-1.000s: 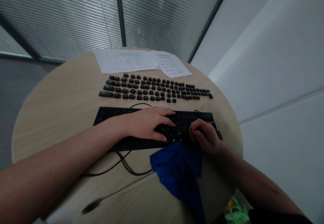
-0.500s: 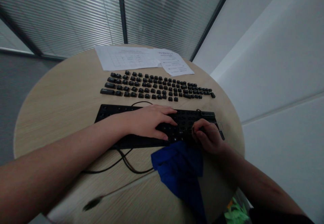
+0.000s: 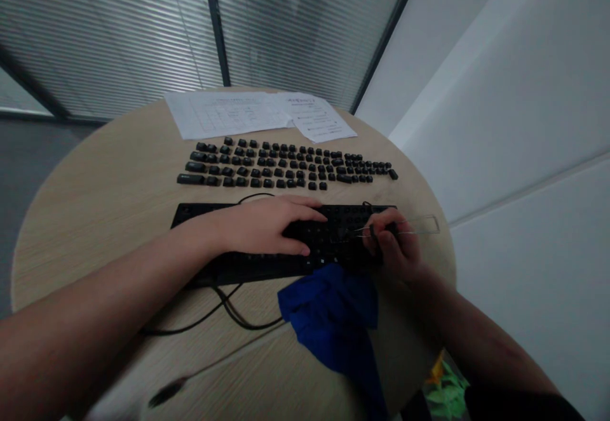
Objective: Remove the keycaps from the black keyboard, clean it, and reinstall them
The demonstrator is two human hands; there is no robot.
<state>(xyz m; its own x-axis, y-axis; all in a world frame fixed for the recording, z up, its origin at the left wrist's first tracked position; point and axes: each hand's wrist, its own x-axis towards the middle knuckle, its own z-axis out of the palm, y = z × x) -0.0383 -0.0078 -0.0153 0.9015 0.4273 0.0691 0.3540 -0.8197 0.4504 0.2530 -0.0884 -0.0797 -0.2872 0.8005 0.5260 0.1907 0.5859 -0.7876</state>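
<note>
A black keyboard (image 3: 267, 270) lies across the round table, and many of its keys look to be off. My left hand (image 3: 269, 225) rests on its middle with the fingers spread, holding nothing. Over the keyboard's right part, my right hand (image 3: 394, 243) is closed around a wire keycap puller (image 3: 373, 231). The puller's thin wire prongs point left, down at the keys, and its other wire loop sticks out to the right of the hand. Whether a key sits between the prongs is too dark to tell.
Rows of loose black keycaps (image 3: 190, 180) lie beyond the keyboard. Printed papers (image 3: 229, 113) are at the table's (image 3: 86, 218) far side. A blue cloth (image 3: 333, 313) hangs over the near edge. A black cable (image 3: 229, 310) and a small brush (image 3: 166, 391) lie at the near left.
The view has shifted a little. My right hand has turned the puller, so more of its wire loop shows on the right. My left hand stays on the keyboard.
</note>
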